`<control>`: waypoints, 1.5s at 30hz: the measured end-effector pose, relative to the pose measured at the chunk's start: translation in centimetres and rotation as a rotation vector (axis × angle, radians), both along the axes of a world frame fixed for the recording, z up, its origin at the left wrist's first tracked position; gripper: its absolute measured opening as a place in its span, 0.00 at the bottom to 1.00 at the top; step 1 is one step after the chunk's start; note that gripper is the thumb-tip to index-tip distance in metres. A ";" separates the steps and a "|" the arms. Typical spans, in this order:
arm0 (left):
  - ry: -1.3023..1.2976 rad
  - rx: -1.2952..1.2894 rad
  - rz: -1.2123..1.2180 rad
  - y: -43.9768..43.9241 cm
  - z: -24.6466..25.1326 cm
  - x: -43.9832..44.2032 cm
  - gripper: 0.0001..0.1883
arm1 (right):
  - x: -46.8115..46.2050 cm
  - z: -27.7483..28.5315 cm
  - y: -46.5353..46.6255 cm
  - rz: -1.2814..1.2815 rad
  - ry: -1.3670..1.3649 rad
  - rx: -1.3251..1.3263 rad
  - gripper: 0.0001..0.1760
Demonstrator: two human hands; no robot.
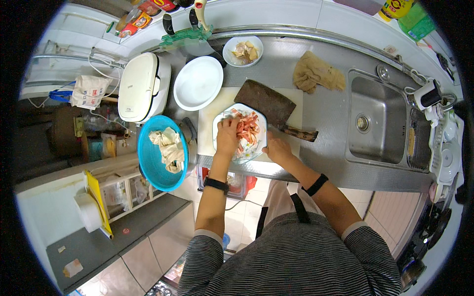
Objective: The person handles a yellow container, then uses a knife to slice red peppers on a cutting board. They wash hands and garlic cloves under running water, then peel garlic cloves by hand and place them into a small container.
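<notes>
A white plate with a floral print [255, 151] rests over the cutting board [207, 144]. Strips of pinkish-red sliced food, probably meat [249, 127], are heaped on it. My left hand [227, 135] lies over the left side of the heap, fingertips against the strips; whether it grips any is hidden. At the plate's right rim, my right hand [277, 147] holds the edge. Just beyond the plate a cleaver [268, 101] lies flat on the board, its wooden handle [301, 133] pointing right, near my right hand.
Behind the board stand an empty white bowl [199, 83] and a bowl of peeled pieces [253, 46]. Left are a white lidded appliance [137, 87] and a blue basket [146, 162] with cloth. A brown rag [314, 72] lies near the steel sink [377, 137]. Knives stand in a green rack [185, 35].
</notes>
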State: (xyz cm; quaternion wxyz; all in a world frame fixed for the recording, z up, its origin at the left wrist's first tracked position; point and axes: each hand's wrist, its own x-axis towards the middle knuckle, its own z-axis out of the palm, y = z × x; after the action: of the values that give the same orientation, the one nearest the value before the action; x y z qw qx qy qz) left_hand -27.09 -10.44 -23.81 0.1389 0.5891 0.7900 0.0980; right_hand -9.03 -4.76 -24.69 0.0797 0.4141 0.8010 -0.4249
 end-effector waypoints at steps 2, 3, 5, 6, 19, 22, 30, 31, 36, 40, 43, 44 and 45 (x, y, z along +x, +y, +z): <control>-0.090 -0.020 0.096 -0.4 -0.7 -1.2 0.28 | -0.1 0.0 0.1 -0.019 -0.014 -0.028 0.32; -0.180 -0.005 0.146 -0.8 -0.9 -1.7 0.28 | -0.2 -0.1 0.1 0.003 -0.040 -0.013 0.32; -0.307 0.046 0.205 -1.6 -1.1 -2.6 0.28 | -0.3 -0.2 0.2 0.044 -0.092 0.020 0.32; -0.339 0.081 0.221 -2.0 -1.0 -3.0 0.29 | -0.3 -0.3 0.1 0.028 -0.086 0.013 0.31; -0.016 -0.077 0.047 2.1 -1.1 1.0 0.30 | -0.4 -0.2 0.1 0.021 -0.054 -0.012 0.26; -0.183 0.035 0.032 1.0 -0.8 -0.5 0.23 | -0.4 -0.2 0.2 0.022 -0.049 -0.017 0.27; 0.008 0.022 0.035 -2.4 -0.1 0.7 0.39 | -0.3 -0.7 0.0 0.021 -0.015 0.060 0.29; 0.017 -0.039 0.036 -2.2 -0.5 0.8 0.40 | -0.3 -0.7 0.0 0.019 -0.016 0.062 0.29; -0.245 0.228 0.144 -1.4 -2.2 -0.9 0.22 | -0.3 -0.6 -0.1 -0.004 -0.023 0.049 0.28; -0.649 0.307 0.359 -2.7 -2.5 -1.5 0.24 | -0.4 -0.4 -0.1 -0.015 -0.067 0.020 0.27; -1.022 0.285 0.432 -4.2 -1.9 -0.7 0.32 | -0.5 -0.4 0.0 -0.006 -0.045 0.024 0.27; -0.895 0.246 0.337 -4.8 -1.6 -0.7 0.37 | -0.5 -0.4 0.0 -0.002 -0.047 0.024 0.27; -0.663 0.162 0.229 -5.1 -1.3 -0.7 0.42 | -0.5 -0.4 0.1 -0.002 -0.039 0.025 0.27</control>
State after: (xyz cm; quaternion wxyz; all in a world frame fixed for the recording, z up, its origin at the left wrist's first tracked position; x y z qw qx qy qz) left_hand -27.83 -15.50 -25.10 0.3283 0.4422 0.7526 0.3610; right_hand -9.58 -4.67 -25.13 0.0898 0.4240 0.8042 -0.4068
